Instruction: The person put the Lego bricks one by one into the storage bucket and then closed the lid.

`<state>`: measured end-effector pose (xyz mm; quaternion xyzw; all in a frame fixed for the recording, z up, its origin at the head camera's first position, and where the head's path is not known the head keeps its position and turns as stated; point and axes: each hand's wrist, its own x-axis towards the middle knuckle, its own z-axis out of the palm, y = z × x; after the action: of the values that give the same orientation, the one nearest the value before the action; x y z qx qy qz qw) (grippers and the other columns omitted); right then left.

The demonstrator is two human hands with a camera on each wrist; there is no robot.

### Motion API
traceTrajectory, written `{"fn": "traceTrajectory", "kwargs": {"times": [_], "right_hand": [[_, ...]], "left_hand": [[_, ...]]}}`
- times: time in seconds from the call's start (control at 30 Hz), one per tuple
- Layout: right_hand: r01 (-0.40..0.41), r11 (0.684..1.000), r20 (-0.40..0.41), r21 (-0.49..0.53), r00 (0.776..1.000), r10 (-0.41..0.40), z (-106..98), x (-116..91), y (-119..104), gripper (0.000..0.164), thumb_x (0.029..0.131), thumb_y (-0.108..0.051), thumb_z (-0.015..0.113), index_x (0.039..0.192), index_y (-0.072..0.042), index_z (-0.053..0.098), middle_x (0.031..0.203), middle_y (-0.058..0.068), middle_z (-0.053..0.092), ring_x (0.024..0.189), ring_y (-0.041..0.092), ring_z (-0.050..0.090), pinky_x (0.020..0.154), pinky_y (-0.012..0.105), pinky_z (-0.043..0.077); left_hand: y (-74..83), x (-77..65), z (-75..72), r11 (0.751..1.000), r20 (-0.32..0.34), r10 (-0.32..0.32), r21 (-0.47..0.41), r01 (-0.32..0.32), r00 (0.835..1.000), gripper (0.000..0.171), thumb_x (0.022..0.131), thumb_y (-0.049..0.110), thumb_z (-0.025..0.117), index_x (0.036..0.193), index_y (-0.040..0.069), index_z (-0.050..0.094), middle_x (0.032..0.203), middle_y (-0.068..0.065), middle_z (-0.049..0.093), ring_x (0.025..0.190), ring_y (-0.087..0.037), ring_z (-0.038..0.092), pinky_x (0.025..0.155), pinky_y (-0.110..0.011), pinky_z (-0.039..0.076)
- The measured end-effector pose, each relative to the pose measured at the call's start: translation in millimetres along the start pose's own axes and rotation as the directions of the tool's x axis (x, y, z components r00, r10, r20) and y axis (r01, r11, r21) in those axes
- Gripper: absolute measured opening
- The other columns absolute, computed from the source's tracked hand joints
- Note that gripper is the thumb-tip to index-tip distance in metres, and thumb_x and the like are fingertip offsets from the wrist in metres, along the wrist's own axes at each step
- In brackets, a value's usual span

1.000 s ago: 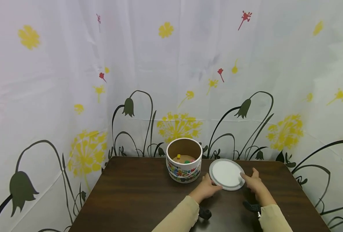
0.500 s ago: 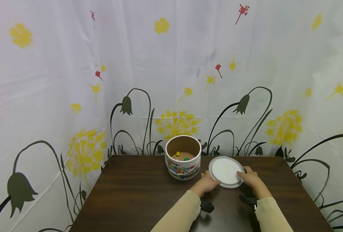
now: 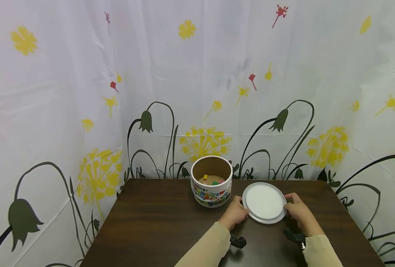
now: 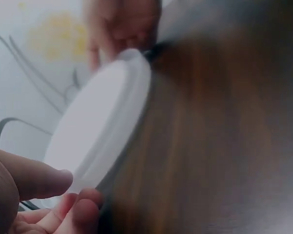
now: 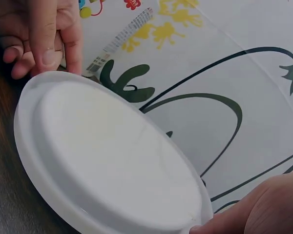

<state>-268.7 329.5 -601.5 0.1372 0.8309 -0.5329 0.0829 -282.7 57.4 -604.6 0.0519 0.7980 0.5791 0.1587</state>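
Note:
A round white lid (image 3: 265,202) with a raised middle lies between the two hands, right of the bucket. My left hand (image 3: 235,213) pinches its left rim, thumb above and fingertips below, as the left wrist view shows. On the opposite rim, the right hand (image 3: 300,212) holds the lid with the thumb at the edge; its other fingers are mostly hidden in the right wrist view. The white bucket (image 3: 201,200), printed with colourful figures, stands open at the back, just beyond the left hand. Small yellow, green and pink pieces (image 3: 215,183) lie inside it.
The dark wooden table (image 3: 157,222) ends at the back against a white curtain (image 3: 197,74) printed with flowers. Black wrist straps (image 3: 237,241) sit below the cream sleeves (image 3: 204,246).
The right hand has closed on the lid's rim. The lid has shifted slightly right and toward me, with both hands at its edges. The bucket stays on the table.

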Motion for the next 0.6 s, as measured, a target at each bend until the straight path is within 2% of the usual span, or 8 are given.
{"fn": "traceTrajectory", "kwargs": {"times": [0.07,0.13,0.23,0.33,0.4,0.47,0.53,0.6], "right_hand": [[0.024,1.000,-0.014,0.007,1.000,-0.024,-4,-2,-4,0.047,0.106,-0.005,0.047,0.151,0.004,0.036,0.092,0.011,0.057,0.076,0.024,0.054,0.066,0.035,0.043],[0.038,0.999,-0.023,0.018,0.999,-0.038,-8,-5,-8,0.048,0.106,-0.003,0.049,0.151,0.006,0.035,0.094,0.010,0.058,0.076,0.023,0.056,0.066,0.034,0.047],[0.106,0.994,-0.045,0.038,0.993,-0.105,-12,-13,-19,0.051,0.107,-0.002,0.054,0.153,0.011,0.036,0.098,0.011,0.063,0.079,0.020,0.059,0.069,0.032,0.053],[0.217,0.976,-0.124,0.022,0.969,-0.213,-16,-25,-37,0.047,0.111,-0.009,0.060,0.151,0.011,0.047,0.108,0.014,0.070,0.085,0.013,0.063,0.074,0.025,0.057],[0.301,0.953,-0.218,-0.022,0.929,-0.298,-16,-33,-52,0.041,0.111,-0.015,0.064,0.146,0.008,0.058,0.115,0.017,0.070,0.087,0.008,0.064,0.075,0.022,0.058],[0.360,0.930,-0.327,-0.077,0.872,-0.365,-15,-40,-67,0.036,0.111,-0.021,0.066,0.138,0.002,0.068,0.118,0.017,0.068,0.088,0.003,0.063,0.074,0.019,0.057],[0.400,0.910,-0.422,-0.108,0.811,-0.406,-12,-45,-80,0.034,0.110,-0.023,0.067,0.135,-0.001,0.073,0.115,0.013,0.068,0.087,0.001,0.061,0.071,0.016,0.054],[0.438,0.895,-0.488,-0.087,0.764,-0.421,-7,-49,-93,0.033,0.110,-0.026,0.067,0.134,-0.004,0.075,0.109,0.004,0.070,0.085,-0.001,0.061,0.070,0.014,0.052]], "left_hand": [[1.5,-1.0,0.1,0.999,-0.005,0.021,0.034,-0.021,1.000,0.046,0.099,0.002,0.068,0.141,-0.001,0.049,0.077,0.001,0.060,0.065,-0.009,0.053,0.058,-0.021,0.041],[2.2,-5.0,0.0,0.999,-0.011,0.024,0.028,-0.024,1.000,0.046,0.099,0.004,0.068,0.142,-0.001,0.051,0.077,-0.001,0.062,0.064,-0.010,0.053,0.058,-0.022,0.040],[3.6,-14.5,-0.1,0.998,-0.050,0.036,-0.046,-0.038,0.998,0.051,0.099,0.008,0.070,0.146,0.004,0.051,0.084,-0.005,0.062,0.063,-0.012,0.056,0.055,-0.023,0.044],[10.9,-25.4,-0.3,0.986,-0.119,0.117,-0.107,-0.130,0.986,0.059,0.098,0.014,0.073,0.152,0.011,0.049,0.103,-0.010,0.060,0.069,-0.013,0.063,0.055,-0.024,0.051],[19.3,-33.0,-0.7,0.964,-0.169,0.209,-0.129,-0.232,0.963,0.064,0.099,0.018,0.074,0.157,0.014,0.047,0.117,-0.011,0.056,0.083,-0.012,0.069,0.064,-0.023,0.056],[29.0,-40.2,-2.4,0.931,-0.201,0.295,-0.159,-0.328,0.934,0.067,0.101,0.020,0.073,0.162,0.016,0.044,0.130,-0.014,0.053,0.101,-0.016,0.072,0.077,-0.024,0.059],[38.8,-46.1,-6.5,0.897,-0.227,0.356,-0.189,-0.400,0.906,0.067,0.105,0.022,0.070,0.165,0.019,0.041,0.139,-0.014,0.050,0.118,-0.022,0.069,0.089,-0.025,0.057],[47.4,-49.3,-13.9,0.860,-0.240,0.406,-0.226,-0.457,0.882,0.065,0.109,0.023,0.066,0.168,0.022,0.038,0.149,-0.014,0.047,0.132,-0.029,0.064,0.099,-0.029,0.055]]}}
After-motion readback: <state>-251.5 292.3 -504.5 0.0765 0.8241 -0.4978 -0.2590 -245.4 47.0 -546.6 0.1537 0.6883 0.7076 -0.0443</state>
